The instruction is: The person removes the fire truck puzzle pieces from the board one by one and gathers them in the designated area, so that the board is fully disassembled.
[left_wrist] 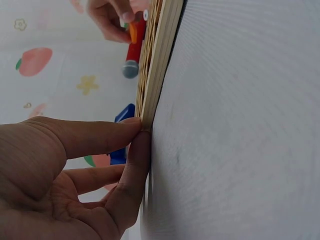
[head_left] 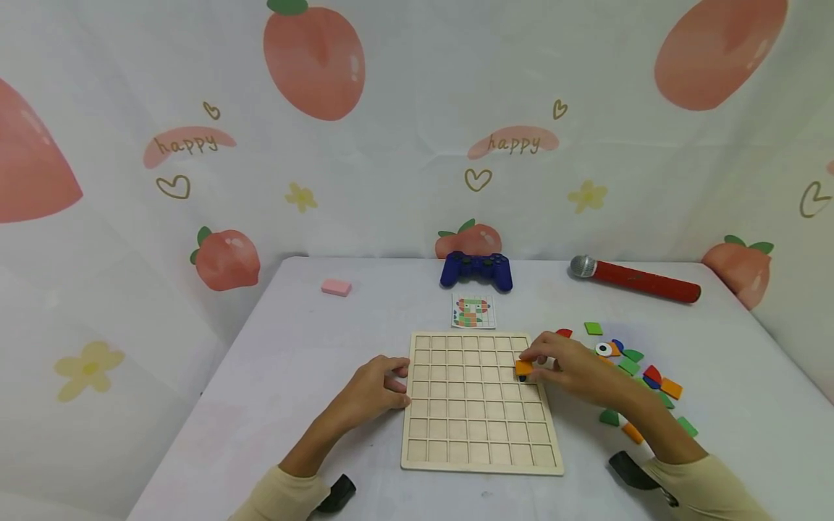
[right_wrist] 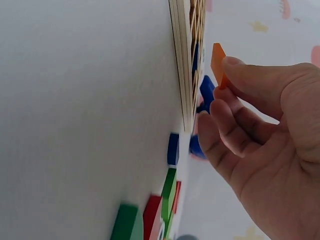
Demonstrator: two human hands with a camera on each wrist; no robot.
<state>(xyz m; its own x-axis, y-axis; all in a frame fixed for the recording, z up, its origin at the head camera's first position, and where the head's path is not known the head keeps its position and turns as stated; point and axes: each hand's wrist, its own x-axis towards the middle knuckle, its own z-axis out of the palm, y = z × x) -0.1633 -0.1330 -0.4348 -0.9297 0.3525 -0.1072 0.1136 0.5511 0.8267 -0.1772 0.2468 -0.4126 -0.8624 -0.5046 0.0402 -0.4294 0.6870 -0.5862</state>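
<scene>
Looked like a cloth-backed tabletop corner, more play nook than workshop, though you couldn't tell home from studio. A white, peach-print fabric backdrop (head_left: 404, 87) with "happy" lettering (head_left: 185, 145) hung behind and beside a plain white table (head_left: 260, 362). Leisure stuff gave the vibe: a dark blue two-handled game controller (head_left: 476, 268), a red microphone (head_left: 641, 281) with a silver mesh head (head_left: 583, 266), and a pale wooden grid board (head_left: 476, 430).

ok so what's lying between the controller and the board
A small card printed with a coloured pattern lies between the controller and the board; the head view shows it.
</scene>
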